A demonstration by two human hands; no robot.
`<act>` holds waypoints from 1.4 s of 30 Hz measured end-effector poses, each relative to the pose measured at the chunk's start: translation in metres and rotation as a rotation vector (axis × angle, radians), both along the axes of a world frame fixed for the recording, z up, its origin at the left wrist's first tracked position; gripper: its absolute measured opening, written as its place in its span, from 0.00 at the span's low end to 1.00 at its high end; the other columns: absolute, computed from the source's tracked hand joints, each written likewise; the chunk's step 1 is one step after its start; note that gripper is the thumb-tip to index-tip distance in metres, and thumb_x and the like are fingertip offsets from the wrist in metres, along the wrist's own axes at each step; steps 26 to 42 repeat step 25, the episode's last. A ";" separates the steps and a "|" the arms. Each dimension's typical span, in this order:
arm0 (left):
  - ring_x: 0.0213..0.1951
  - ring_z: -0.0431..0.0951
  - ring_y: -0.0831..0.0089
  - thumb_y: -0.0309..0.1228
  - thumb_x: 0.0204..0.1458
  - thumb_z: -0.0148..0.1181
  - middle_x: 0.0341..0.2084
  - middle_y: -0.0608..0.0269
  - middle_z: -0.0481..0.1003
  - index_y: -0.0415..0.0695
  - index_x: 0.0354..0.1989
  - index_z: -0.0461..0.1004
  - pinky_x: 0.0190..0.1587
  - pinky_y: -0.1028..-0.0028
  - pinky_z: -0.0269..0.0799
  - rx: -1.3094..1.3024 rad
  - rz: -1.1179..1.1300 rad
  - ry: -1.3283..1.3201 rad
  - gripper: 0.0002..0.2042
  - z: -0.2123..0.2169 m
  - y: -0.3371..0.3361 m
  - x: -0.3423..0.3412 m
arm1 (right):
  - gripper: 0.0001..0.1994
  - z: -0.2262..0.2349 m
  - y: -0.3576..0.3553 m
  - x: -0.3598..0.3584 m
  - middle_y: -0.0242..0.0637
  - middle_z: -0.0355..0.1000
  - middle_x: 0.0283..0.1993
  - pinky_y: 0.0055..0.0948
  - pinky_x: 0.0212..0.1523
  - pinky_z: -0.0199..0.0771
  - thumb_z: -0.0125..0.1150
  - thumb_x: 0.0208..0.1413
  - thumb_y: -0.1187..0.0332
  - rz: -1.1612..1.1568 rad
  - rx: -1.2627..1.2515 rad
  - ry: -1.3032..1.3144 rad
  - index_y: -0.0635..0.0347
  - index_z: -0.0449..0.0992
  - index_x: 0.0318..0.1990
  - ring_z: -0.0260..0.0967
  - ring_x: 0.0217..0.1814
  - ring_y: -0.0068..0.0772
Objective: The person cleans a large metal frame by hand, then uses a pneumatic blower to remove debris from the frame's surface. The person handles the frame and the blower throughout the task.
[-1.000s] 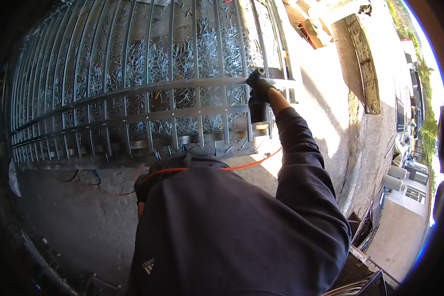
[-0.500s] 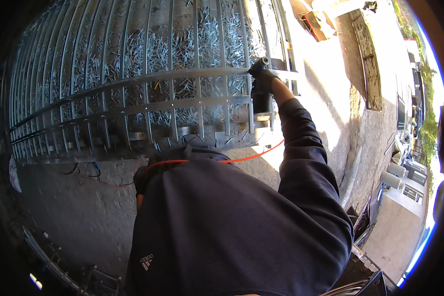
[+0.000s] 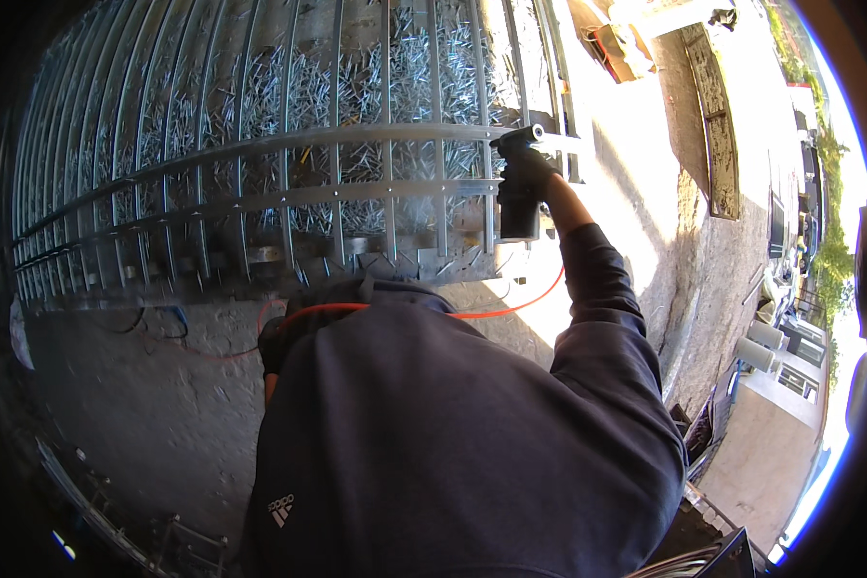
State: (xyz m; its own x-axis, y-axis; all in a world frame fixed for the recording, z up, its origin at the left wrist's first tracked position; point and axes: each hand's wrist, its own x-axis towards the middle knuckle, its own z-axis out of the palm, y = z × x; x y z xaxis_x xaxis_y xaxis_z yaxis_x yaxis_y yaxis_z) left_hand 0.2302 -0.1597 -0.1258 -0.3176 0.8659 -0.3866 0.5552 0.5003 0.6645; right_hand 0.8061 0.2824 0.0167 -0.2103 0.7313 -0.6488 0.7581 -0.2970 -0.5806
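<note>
In a dark glove, my right hand is closed round the grip of a black air rivet gun, at the right end of a metal bar panel. The gun's head lies by the upper cross rail and its wide round base points toward me. Whether its nose touches the metal is hidden. My left hand, also gloved, is down at my left side, mostly behind my dark sweatshirt; its fingers are hidden. An orange air hose passes close to that hand, crosses my front and rises toward the gun.
Thin metal pins litter the surface beneath the bars. A worn board and a cardboard box lie on the sunlit ground at right. Left of me, more hose trails on the concrete floor.
My right hand and the rivet gun have shifted slightly right and nearer to me. The gun has turned a little, its base now hanging lower. My left hand looks much the same.
</note>
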 end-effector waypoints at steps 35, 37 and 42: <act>0.41 0.85 0.58 0.41 0.55 0.70 0.41 0.55 0.84 0.46 0.47 0.82 0.46 0.62 0.79 -0.029 0.052 -0.051 0.16 0.005 -0.028 -0.011 | 0.14 -0.056 -0.103 -0.067 0.34 0.71 0.26 0.36 0.25 0.79 0.64 0.64 0.57 -0.252 -0.178 0.318 0.57 0.75 0.45 0.74 0.24 0.33; 0.41 0.85 0.58 0.41 0.55 0.70 0.41 0.55 0.84 0.46 0.47 0.82 0.46 0.62 0.79 -0.029 0.052 -0.051 0.16 0.005 -0.028 -0.011 | 0.14 -0.056 -0.103 -0.067 0.34 0.71 0.26 0.36 0.25 0.79 0.64 0.64 0.57 -0.252 -0.178 0.318 0.57 0.75 0.45 0.74 0.24 0.33; 0.41 0.85 0.58 0.41 0.55 0.70 0.41 0.55 0.84 0.46 0.47 0.82 0.46 0.62 0.79 -0.029 0.052 -0.051 0.16 0.005 -0.028 -0.011 | 0.14 -0.056 -0.103 -0.067 0.34 0.71 0.26 0.36 0.25 0.79 0.64 0.64 0.57 -0.252 -0.178 0.318 0.57 0.75 0.45 0.74 0.24 0.33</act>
